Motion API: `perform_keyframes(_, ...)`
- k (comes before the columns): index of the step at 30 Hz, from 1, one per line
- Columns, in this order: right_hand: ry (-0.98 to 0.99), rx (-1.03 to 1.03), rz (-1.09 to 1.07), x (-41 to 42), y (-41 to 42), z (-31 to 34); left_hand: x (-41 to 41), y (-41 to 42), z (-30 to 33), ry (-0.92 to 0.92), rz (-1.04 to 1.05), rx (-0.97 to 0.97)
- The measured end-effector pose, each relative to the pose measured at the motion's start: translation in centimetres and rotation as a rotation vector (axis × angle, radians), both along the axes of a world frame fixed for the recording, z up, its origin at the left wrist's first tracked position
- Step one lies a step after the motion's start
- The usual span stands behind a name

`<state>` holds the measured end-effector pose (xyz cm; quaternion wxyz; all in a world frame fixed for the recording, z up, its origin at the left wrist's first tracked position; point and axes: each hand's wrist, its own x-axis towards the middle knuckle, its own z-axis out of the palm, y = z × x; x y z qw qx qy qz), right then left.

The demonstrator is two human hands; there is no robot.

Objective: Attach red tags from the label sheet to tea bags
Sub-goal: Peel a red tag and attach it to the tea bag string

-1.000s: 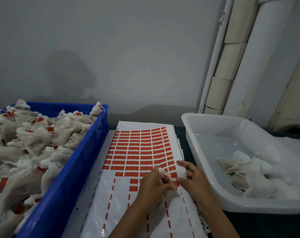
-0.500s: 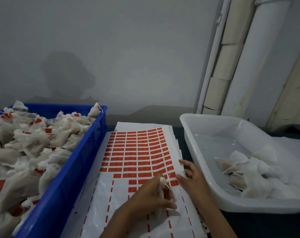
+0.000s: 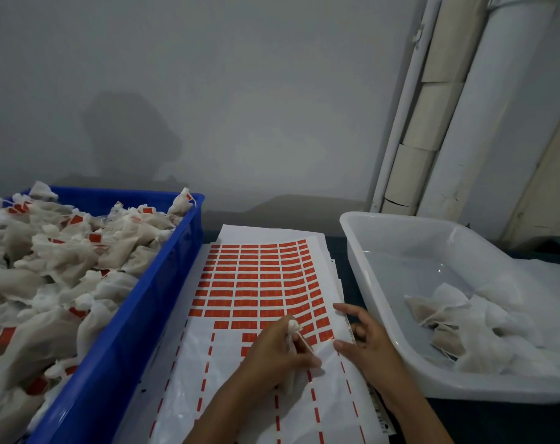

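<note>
Low in the frame's centre, the left hand (image 3: 272, 354) grips a tea bag (image 3: 292, 331) over the label sheet (image 3: 262, 283). The right hand (image 3: 365, 344), fingers spread, pins the sheet's edge. Next likely: peel a red tag (image 3: 322, 323).

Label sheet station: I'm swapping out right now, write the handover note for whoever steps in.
Left hand grips one tea bag over the label sheet.
Right hand rests on the sheet's right edge, fingertips at the nearest red tags; none looks peeled off yet.
Blue crate on the left is heaped with tagged bags.
White tub on the right holds a small pile of bags with no tags visible.
Left to do: tag the held bag, then work through the tub. Many tags remain.
</note>
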<state>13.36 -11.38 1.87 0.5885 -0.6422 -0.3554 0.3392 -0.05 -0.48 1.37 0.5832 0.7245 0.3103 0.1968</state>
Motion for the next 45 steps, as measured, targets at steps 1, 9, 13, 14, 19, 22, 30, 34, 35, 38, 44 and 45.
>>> perform_keyframes(1,0.003,0.002,-0.008,0.0,0.1,0.0,0.1,0.0,0.0,0.023,-0.002,0.016)
perform_keyframes(9,-0.004,-0.006,-0.040,-0.4,0.1,0.1,0.0,0.2,-0.3,0.159,-0.036,0.228)
perform_keyframes(13,-0.019,-0.022,-0.067,-0.5,0.3,0.0,0.0,0.5,-0.4,0.188,-0.053,0.248)
perform_keyframes(14,-0.019,-0.025,-0.068,-0.5,0.3,-0.1,0.0,0.6,-0.5,0.188,-0.062,0.248)
perform_keyframes(19,-0.027,-0.040,-0.086,-0.5,0.3,-0.2,-0.3,0.7,-0.4,0.174,-0.084,0.269)
perform_keyframes(22,-0.016,-0.052,-0.091,-0.4,0.3,-0.2,-0.6,0.8,-0.7,0.129,-0.083,0.251)
perform_keyframes(30,-0.042,-0.060,-0.116,-0.6,0.5,-0.1,0.1,0.4,-0.6,0.095,-0.024,0.162)
perform_keyframes(34,-0.033,-0.048,-0.094,-0.6,0.5,0.3,1.0,-0.1,0.0,-0.039,0.097,0.113)
perform_keyframes(35,-0.032,-0.047,-0.090,-0.7,0.5,0.3,1.2,-0.4,0.0,-0.065,0.124,0.128)
perform_keyframes(38,-0.032,-0.037,-0.073,-0.8,0.6,0.4,1.9,-1.2,-0.1,-0.089,0.175,0.191)
perform_keyframes(44,-0.040,-0.013,-0.088,-1.0,0.6,0.3,2.0,-1.1,-0.5,-0.114,0.238,0.275)
perform_keyframes(45,-0.041,-0.009,-0.093,-1.0,0.6,0.3,2.0,-1.1,-0.6,-0.112,0.243,0.287)
